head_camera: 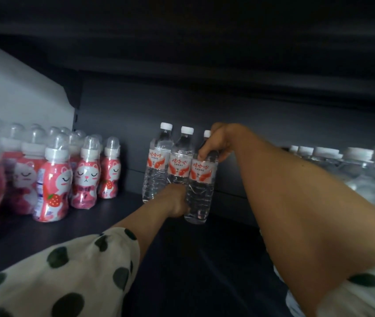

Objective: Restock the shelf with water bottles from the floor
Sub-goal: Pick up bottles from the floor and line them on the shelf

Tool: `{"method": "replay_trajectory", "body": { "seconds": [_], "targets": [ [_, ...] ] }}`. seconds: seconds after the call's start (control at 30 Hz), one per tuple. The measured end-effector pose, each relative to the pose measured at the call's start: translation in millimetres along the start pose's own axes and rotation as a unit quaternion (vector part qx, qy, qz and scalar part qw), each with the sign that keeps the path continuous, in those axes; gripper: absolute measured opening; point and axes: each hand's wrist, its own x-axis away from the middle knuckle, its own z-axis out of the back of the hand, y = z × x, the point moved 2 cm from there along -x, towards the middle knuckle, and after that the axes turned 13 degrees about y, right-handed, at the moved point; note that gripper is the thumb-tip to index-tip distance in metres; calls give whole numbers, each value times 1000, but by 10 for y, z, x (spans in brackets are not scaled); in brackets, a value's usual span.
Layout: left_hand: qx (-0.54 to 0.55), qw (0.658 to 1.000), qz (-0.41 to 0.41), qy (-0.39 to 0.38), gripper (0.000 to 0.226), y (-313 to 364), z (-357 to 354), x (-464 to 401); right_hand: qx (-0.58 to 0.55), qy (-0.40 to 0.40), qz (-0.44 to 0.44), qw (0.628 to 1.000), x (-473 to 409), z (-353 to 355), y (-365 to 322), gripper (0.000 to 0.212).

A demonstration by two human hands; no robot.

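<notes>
My right hand [218,143] is curled round the shoulder of the clear plastic water bottle with a white cap and red-and-white label [201,179], thumb on the near side just above the label, so that grip is firm. My left hand [177,201] sits low between this bottle and the middle bottle [180,161]; its fingers look curled against the bases, but I cannot tell whether they clasp either one. The held bottle stands upright on the dark grey shelf [104,216], touching the middle bottle, which touches a third, the far-left bottle [158,163], near the back panel. To the left, well apart, are pink cat-faced drink bottles with clear domed caps [85,177]; at the right edge, a blurred row of larger white-capped clear bottles [356,165]. I judge restocking barely begun: three bottles placed, much bare shelf in front, and the floor supply out of view.
</notes>
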Motion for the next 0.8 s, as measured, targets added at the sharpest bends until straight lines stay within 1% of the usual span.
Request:
{"method": "replay_trajectory", "body": {
  "seconds": [0.13, 0.23, 0.33, 0.5, 0.53, 0.57, 0.63, 0.73, 0.8],
  "targets": [
    [-13, 1000, -2, -8, 29, 25, 13, 4, 1, -1, -3, 1000, -16, 4, 1, 99],
    [-9, 1000, -1, -12, 25, 52, 44, 21, 0, 0, -1, 1000, -29, -14, 22, 96],
    [-15, 1000, 7, -19, 24, 67, 96, 50, -6, -3, -1, 1000, -28, -15, 47, 99],
    [-21, 999, 8, -27, 20, 82, 156, 105, -34, -9, -27, 999, -40, -34, 113, 110],
    [-19, 999, 8, -31, 21, 104, 183, 124, -41, -4, -32, 999, -10, -36, 120, 107],
    [-17, 999, 4, -33, 20, 136, 224, 155, -48, -3, -36, 998, 57, -31, 117, 99],
    [-12, 999, 2, -32, 11, 192, 331, 220, -58, -4, -46, 997, 207, -8, 93, 81],
    [1, 1000, 7, -22, 11, 227, 516, 331, -63, 31, -50, 996, 443, 71, 45, 81],
    [-1, 1000, 10, -18, 11, 246, 685, 466, -42, 35, -44, 998, 640, 132, 4, 82]
  ]
}}
